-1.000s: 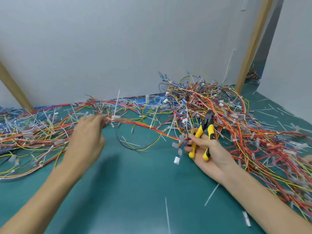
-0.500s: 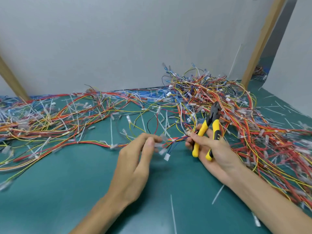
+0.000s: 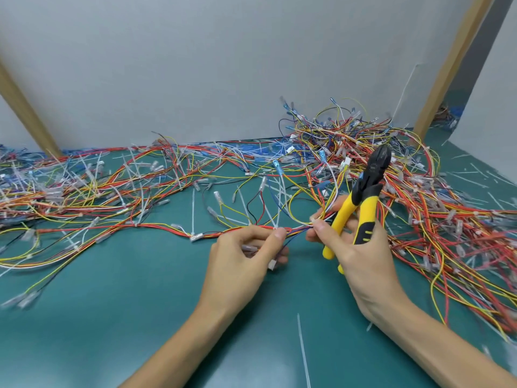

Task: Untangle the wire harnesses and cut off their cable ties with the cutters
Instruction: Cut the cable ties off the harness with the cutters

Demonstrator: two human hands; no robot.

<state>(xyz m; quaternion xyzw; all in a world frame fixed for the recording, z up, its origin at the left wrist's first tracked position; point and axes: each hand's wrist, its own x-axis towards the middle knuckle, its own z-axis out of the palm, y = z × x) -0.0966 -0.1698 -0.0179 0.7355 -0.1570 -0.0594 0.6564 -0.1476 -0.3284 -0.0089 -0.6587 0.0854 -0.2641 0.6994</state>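
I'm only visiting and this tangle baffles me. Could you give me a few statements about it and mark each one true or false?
1. The right hand holds yellow-handled cutters. True.
2. The cutters' head points downward. False: it points up and away from the person.
3. The left hand pinches a wire bundle. True.
4. A loose white cable tie lies on the table between the forearms. True.
5. The table is red. False: it is teal green.

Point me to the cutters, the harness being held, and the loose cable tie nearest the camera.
Cutters (image 3: 345, 211): head view, on a yellow handle.
Harness (image 3: 223, 232): head view, on its red wire bundle.
Cable tie (image 3: 302, 345): head view, midway along the white strip.
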